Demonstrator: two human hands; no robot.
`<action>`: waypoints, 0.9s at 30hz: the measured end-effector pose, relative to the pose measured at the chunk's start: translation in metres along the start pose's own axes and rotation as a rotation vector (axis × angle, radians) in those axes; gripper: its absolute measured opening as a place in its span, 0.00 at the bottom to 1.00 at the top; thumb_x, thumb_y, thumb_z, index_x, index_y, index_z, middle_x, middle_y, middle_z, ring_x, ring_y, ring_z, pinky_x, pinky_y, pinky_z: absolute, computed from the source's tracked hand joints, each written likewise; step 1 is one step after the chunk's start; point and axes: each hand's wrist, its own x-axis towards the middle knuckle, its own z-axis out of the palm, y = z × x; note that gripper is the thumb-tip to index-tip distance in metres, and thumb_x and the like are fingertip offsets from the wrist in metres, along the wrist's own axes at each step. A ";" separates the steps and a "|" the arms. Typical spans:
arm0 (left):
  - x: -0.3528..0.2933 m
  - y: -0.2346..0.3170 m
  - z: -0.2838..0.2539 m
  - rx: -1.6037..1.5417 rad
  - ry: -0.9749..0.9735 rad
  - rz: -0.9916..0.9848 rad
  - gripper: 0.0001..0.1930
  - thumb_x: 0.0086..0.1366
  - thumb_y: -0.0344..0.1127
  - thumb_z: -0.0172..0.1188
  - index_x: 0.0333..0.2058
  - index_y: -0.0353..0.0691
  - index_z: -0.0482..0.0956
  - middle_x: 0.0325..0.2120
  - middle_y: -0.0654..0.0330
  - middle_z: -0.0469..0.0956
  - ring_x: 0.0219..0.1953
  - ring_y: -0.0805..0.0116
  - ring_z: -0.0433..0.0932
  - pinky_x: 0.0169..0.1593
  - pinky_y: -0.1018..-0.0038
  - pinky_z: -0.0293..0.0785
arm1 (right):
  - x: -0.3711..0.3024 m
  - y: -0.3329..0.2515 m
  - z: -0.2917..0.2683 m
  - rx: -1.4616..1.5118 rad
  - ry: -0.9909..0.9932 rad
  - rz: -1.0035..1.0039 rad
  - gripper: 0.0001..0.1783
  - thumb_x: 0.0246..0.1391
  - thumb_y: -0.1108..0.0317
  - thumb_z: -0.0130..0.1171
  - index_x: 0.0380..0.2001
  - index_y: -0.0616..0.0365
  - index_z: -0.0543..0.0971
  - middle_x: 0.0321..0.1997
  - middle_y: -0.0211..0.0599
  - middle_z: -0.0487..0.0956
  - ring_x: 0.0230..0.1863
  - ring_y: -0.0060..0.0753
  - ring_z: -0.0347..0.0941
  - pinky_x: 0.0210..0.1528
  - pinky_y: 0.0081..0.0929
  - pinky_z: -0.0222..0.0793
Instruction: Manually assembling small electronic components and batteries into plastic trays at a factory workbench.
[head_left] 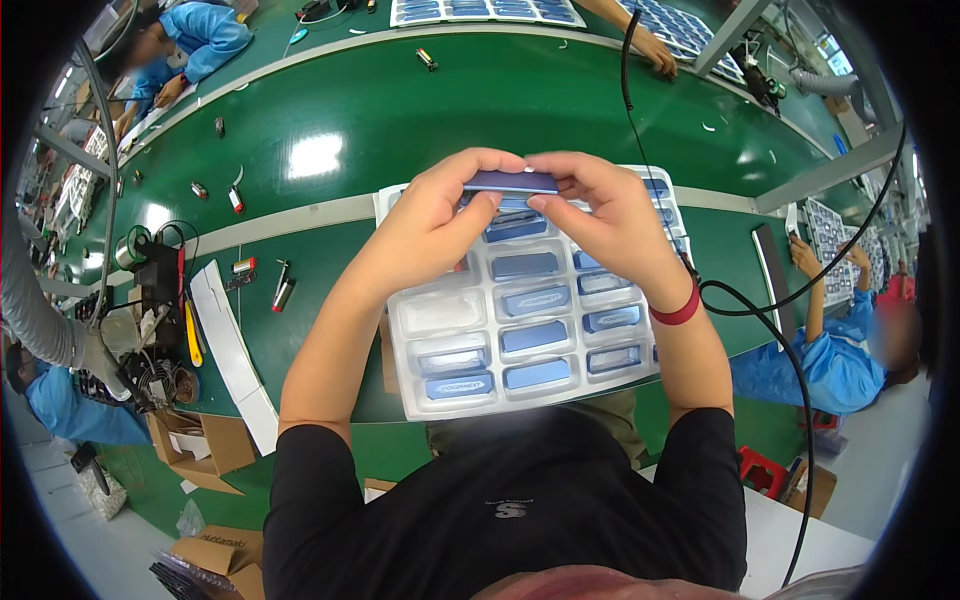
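The head-mounted fisheye camera faces downward and forward from above the wearer's black T-shirt (510, 490). The left hand (440, 212) and right hand (605, 215) lie close, near mid-frame; the green workbench (450, 110) extends beyond, curving toward the rim.

A slim, dark blue oblong piece (510, 182) is held between the left hand (440, 208) and the right hand (600, 208) — its long side running left to right, its ends partly hidden by fingers. It is raised over the far part of a white moulded tray (440, 314), which lies flat with compartments in rows and columns. Blue oblong pieces (535, 300) rest there, long sides left to right — some with pale markings on top.
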 end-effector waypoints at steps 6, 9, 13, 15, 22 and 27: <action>0.005 -0.005 -0.006 0.538 0.132 0.437 0.16 0.67 0.24 0.57 0.53 0.34 0.77 0.45 0.49 0.81 0.43 0.51 0.83 0.41 0.64 0.81 | 0.005 -0.005 0.004 -0.481 0.082 -0.348 0.19 0.53 0.80 0.64 0.50 0.64 0.80 0.45 0.48 0.82 0.45 0.54 0.80 0.47 0.41 0.79; 0.011 -0.005 -0.011 0.579 0.180 0.431 0.17 0.65 0.22 0.58 0.53 0.34 0.77 0.46 0.47 0.80 0.45 0.46 0.81 0.47 0.62 0.79 | 0.017 0.005 0.010 -0.503 0.137 -0.435 0.20 0.51 0.81 0.63 0.49 0.64 0.79 0.45 0.47 0.82 0.47 0.53 0.79 0.48 0.41 0.78; 0.001 0.001 -0.014 0.672 0.289 0.486 0.17 0.64 0.22 0.58 0.52 0.34 0.77 0.45 0.47 0.81 0.45 0.46 0.81 0.48 0.62 0.79 | 0.026 -0.003 0.017 -0.488 0.140 -0.495 0.19 0.51 0.81 0.62 0.49 0.64 0.79 0.44 0.47 0.82 0.46 0.53 0.79 0.49 0.41 0.77; 0.001 -0.003 -0.018 0.659 0.253 0.447 0.17 0.65 0.22 0.57 0.53 0.35 0.77 0.45 0.48 0.81 0.45 0.52 0.83 0.48 0.64 0.80 | 0.025 -0.003 0.019 -0.427 0.110 -0.432 0.18 0.52 0.81 0.62 0.48 0.64 0.79 0.44 0.48 0.81 0.45 0.53 0.79 0.48 0.40 0.78; 0.010 -0.009 -0.050 0.559 0.151 0.244 0.16 0.65 0.28 0.62 0.52 0.35 0.81 0.44 0.52 0.84 0.44 0.61 0.84 0.49 0.69 0.79 | 0.044 0.015 0.047 -0.197 0.175 -0.225 0.12 0.56 0.78 0.62 0.45 0.64 0.82 0.38 0.47 0.83 0.36 0.42 0.82 0.39 0.32 0.78; -0.024 -0.028 -0.163 0.414 0.361 0.147 0.17 0.65 0.39 0.68 0.51 0.41 0.84 0.43 0.59 0.87 0.39 0.73 0.81 0.47 0.73 0.79 | 0.018 -0.002 0.068 -0.128 -0.143 0.028 0.11 0.58 0.72 0.64 0.44 0.65 0.82 0.32 0.41 0.83 0.32 0.34 0.79 0.37 0.28 0.75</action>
